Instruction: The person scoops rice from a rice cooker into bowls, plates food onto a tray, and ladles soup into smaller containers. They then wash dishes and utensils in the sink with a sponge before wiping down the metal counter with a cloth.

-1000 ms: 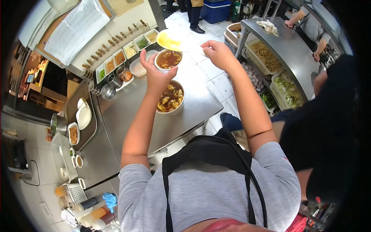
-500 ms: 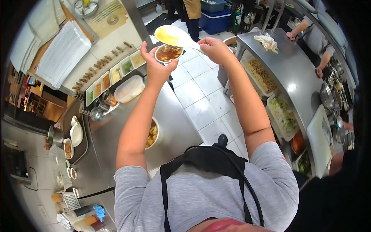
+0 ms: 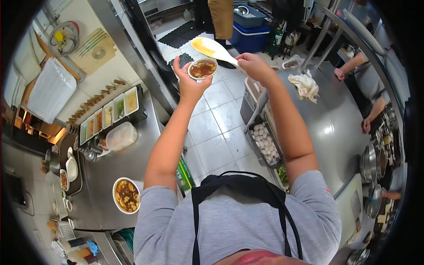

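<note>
My left hand [image 3: 193, 89] holds a small white bowl [image 3: 191, 76] from below and the side, its fingers curved around it. Dark brown sauce with pale chunks fills the bowl. In my right hand [image 3: 256, 67] is the handle of a large white serving spoon [image 3: 221, 53]. Yellowish-orange residue coats its broad end, which is tilted just above and beyond the bowl. A white tub [image 3: 140, 185] of similar brown sauce with chunks stands on the steel counter, left of my left forearm.
A rack of topping containers [image 3: 141, 115] and a clear plastic tub [image 3: 121, 136] line the left counter. Eggs [image 3: 265, 143] sit in a crate below my right arm. A crumpled cloth [image 3: 304, 86] lies on the right counter, where another person's hands [image 3: 339, 73] rest. Tiled floor [image 3: 225, 117] runs ahead.
My view has turned and moved forward along the aisle. The tub of sauce has come out from behind my left arm, and the eggs now show. Both hands keep their holds.
</note>
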The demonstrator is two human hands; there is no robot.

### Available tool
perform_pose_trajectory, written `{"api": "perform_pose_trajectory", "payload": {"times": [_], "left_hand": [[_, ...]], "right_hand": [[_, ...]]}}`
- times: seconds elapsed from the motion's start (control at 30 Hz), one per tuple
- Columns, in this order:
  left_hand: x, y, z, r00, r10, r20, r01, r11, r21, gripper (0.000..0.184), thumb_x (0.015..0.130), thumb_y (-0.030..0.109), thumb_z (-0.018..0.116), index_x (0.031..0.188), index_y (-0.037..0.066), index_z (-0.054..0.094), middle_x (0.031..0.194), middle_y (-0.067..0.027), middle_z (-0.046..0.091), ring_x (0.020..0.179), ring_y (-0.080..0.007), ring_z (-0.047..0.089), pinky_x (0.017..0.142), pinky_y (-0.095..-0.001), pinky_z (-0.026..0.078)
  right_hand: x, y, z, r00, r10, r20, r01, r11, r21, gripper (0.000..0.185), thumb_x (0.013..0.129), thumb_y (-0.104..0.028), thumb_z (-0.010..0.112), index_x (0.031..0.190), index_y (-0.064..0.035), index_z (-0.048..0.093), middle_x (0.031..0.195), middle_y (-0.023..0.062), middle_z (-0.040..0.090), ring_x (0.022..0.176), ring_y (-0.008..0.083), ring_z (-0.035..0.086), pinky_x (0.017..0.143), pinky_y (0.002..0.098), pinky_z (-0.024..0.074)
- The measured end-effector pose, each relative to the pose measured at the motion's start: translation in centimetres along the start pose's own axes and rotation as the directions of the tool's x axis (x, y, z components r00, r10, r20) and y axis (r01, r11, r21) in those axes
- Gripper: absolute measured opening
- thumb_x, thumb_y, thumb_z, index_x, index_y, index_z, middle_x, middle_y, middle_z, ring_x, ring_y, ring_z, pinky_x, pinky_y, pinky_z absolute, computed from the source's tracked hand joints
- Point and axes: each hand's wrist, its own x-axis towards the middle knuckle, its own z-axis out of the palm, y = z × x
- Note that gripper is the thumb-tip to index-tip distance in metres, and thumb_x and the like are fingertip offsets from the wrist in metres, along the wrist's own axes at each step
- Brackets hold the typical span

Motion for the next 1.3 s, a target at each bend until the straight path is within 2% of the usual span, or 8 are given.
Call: {"api": "perform_pose_trajectory", "payload": {"times": [0.17, 0.37, 0.5, 0.63, 0.73, 0.83, 1.1, 1.3], "left_hand": [[4.9, -5.0, 1.8, 1.000, -0.016, 0.003, 0.016, 0.999, 0.040, 0.097, 0.054, 0.011, 0.071, 0.124, 0.006, 0.003, 0.106, -0.0207, 0.042, 0.092, -0.0250, 0.052, 0.081, -0.0298, 0.042], [13.9, -13.2, 2.2, 1.000, 0.005, -0.002, -0.005, 0.999, 0.044, 0.097, 0.054, 0.010, 0.070, 0.123, 0.003, 0.002, 0.107, -0.0195, 0.041, 0.094, -0.0244, 0.050, 0.084, -0.0296, 0.040], [20.3, -17.9, 2.3, 1.000, -0.006, -0.007, 0.007, 0.997, 0.074, 0.094, 0.056, 0.007, 0.068, 0.123, 0.005, 0.002, 0.107, -0.0183, 0.041, 0.096, -0.0222, 0.050, 0.084, -0.0289, 0.040], [26.2, -23.5, 2.8, 1.000, -0.025, -0.017, 0.027, 0.997, 0.079, 0.097, 0.054, 0.011, 0.071, 0.124, 0.004, 0.003, 0.108, -0.0191, 0.042, 0.096, -0.0254, 0.050, 0.084, -0.0295, 0.040], [30.5, -27.6, 3.5, 0.999, -0.030, -0.038, 0.034, 0.994, 0.105, 0.098, 0.054, 0.011, 0.070, 0.124, 0.005, 0.003, 0.108, -0.0197, 0.042, 0.096, -0.0259, 0.050, 0.085, -0.0301, 0.040], [34.8, -31.8, 4.1, 0.996, -0.022, -0.082, 0.031, 0.995, 0.099, 0.097, 0.054, 0.011, 0.070, 0.124, 0.006, 0.003, 0.108, -0.0199, 0.042, 0.096, -0.0255, 0.050, 0.084, -0.0299, 0.040], [47.7, -41.8, 4.6, 0.970, 0.008, -0.242, 0.023, 0.992, 0.125, 0.097, 0.053, 0.007, 0.069, 0.124, 0.006, 0.003, 0.107, -0.0177, 0.042, 0.096, -0.0228, 0.049, 0.086, -0.0296, 0.039], [56.3, -49.1, 2.8, 0.960, -0.029, -0.279, 0.086, 0.977, 0.194, 0.099, 0.053, 0.005, 0.069, 0.125, 0.006, 0.001, 0.110, -0.0183, 0.040, 0.096, -0.0228, 0.049, 0.086, -0.0297, 0.038]], "right_hand": [[8.7, 2.0, 0.2, 0.996, 0.007, 0.087, -0.006, 1.000, -0.007, 0.022, 0.075, -0.017, 0.053, 0.093, -0.0041, 0.054, 0.073, -0.0004, 0.051, 0.064, 0.0068, 0.044, 0.056, 0.0203, 0.0353], [19.4, 0.0, 1.4, 0.988, -0.128, 0.092, 0.136, 0.987, -0.086, 0.028, 0.072, -0.018, 0.057, 0.095, -0.0025, 0.054, 0.068, -0.0009, 0.050, 0.057, 0.0062, 0.043, 0.049, 0.0210, 0.0341], [26.9, -1.8, 1.7, 0.991, -0.061, 0.120, 0.068, 0.996, -0.055, 0.027, 0.073, -0.018, 0.056, 0.095, -0.0027, 0.054, 0.068, -0.0009, 0.050, 0.057, 0.0063, 0.042, 0.048, 0.0208, 0.0337], [35.3, -2.0, 1.5, 0.987, -0.106, 0.118, 0.112, 0.993, -0.046, 0.027, 0.074, -0.017, 0.055, 0.095, -0.0004, 0.053, 0.072, 0.0015, 0.053, 0.062, 0.0075, 0.046, 0.055, 0.0215, 0.0385], [43.3, 0.1, 1.6, 0.973, -0.229, 0.020, 0.230, 0.965, -0.129, 0.030, 0.071, -0.020, 0.056, 0.093, 0.0001, 0.054, 0.077, 0.0127, 0.059, 0.069, 0.0193, 0.056, 0.062, 0.0292, 0.0432], [50.9, 1.3, 1.6, 0.979, -0.205, 0.012, 0.200, 0.940, -0.277, 0.031, 0.071, -0.022, 0.056, 0.095, -0.0015, 0.054, 0.087, 0.0156, 0.059, 0.081, 0.0260, 0.057, 0.071, 0.0321, 0.0430], [70.7, 2.6, 3.7, 0.960, -0.214, 0.181, 0.274, 0.859, -0.433, 0.032, 0.070, -0.025, 0.057, 0.096, -0.0057, 0.055, 0.091, 0.0152, 0.059, 0.087, 0.0288, 0.055, 0.076, 0.0348, 0.0426], [83.0, 1.3, 8.3, 0.919, -0.172, 0.354, 0.310, 0.871, -0.382, 0.033, 0.070, -0.024, 0.056, 0.098, -0.0059, 0.055, 0.092, 0.0155, 0.058, 0.087, 0.0284, 0.056, 0.077, 0.0347, 0.0422]]}}
